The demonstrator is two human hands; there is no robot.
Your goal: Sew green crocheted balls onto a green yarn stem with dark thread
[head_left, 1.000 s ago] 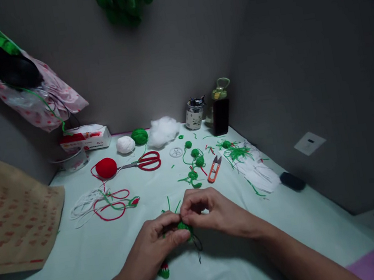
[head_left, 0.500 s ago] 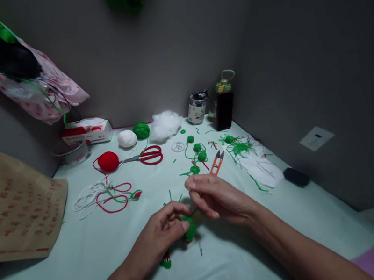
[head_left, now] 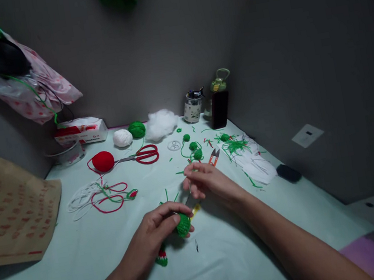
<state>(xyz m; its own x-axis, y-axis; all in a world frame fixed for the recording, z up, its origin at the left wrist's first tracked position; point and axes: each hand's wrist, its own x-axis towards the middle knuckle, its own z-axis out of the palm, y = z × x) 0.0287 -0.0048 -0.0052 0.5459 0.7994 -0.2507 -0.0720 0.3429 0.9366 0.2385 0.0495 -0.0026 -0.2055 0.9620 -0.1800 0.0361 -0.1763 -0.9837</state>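
Note:
My left hand (head_left: 162,222) holds a small green crocheted ball (head_left: 183,225) between thumb and fingers, low in the middle of the view. To its upper right, my right hand (head_left: 204,180) is pinched, and a thin dark strand or tool runs from near its fingers down to the ball; I cannot make out which. A yellow item (head_left: 196,210) lies just right of the ball. Under my left wrist side sits a green and red crocheted piece (head_left: 161,257). Orange snips (head_left: 214,156) lie just beyond my right hand.
Red-handled scissors (head_left: 147,154), red yarn (head_left: 103,161), white yarn (head_left: 123,138), green yarn (head_left: 136,129) and stuffing (head_left: 161,124) lie toward the back. A jar (head_left: 192,109) and a dark phone (head_left: 220,109) stand back right. A paper bag (head_left: 13,210) is left.
My right hand has lifted up and away from the ball. My left hand has turned slightly, showing more of the ball. The whole view has shifted a little.

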